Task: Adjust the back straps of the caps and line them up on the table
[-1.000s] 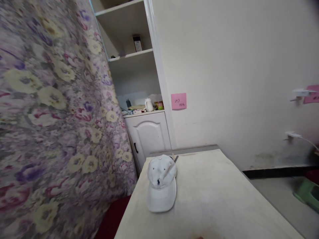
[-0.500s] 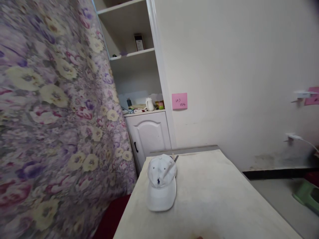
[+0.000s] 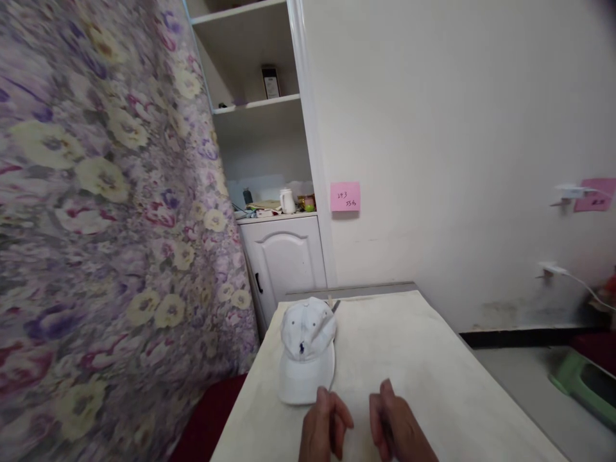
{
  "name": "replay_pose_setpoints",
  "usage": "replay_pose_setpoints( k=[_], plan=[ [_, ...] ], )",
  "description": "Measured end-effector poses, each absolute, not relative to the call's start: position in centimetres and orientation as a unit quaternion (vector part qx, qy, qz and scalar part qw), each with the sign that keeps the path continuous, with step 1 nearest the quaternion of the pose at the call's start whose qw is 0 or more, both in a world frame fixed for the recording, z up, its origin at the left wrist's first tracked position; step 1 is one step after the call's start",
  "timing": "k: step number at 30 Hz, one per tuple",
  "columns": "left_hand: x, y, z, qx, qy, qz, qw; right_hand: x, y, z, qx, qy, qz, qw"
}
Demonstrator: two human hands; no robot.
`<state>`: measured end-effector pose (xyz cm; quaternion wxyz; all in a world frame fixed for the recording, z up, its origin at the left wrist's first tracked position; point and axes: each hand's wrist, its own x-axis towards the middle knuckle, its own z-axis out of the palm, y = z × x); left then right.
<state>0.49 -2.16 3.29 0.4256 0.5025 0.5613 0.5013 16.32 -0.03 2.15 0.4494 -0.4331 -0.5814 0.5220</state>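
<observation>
Floral curtain [image 3: 96, 212], white cabinet [image 3: 283, 260], shelves [image 3: 257, 102], pale wall [image 3: 433, 128], grey floor [image 3: 520, 378]

Both the left hand [image 3: 325, 427] and right hand [image 3: 397, 427] have come into view.

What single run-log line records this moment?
left hand: empty, near cap brim | right hand: empty, above table | white cap: on table, untouched

We see flowered curtain [image 3: 96, 212] filling left. Far back, white cupboard [image 3: 283, 260] with small white jug [image 3: 287, 201] on top, open shelves [image 3: 255, 102] above. Pink note [image 3: 345, 196] on wall [image 3: 433, 128] right of cupboard. Green stool [image 3: 584, 382] on floor, far right.
</observation>
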Motion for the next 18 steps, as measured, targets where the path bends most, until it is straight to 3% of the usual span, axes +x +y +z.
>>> replay_pose_setpoints(
  k=[6,18],
  plan=[
    [1.2,-0.3,7.3,0.515,0.547,0.503,0.428,16.2,1.9,6.0,-0.422,-0.567,0.543,0.453],
    [0.9,2.2,5.6,0.502,0.581,0.48,0.425,16.7,3.7,6.0,-0.444,-0.56,0.555,0.425]
  ],
)
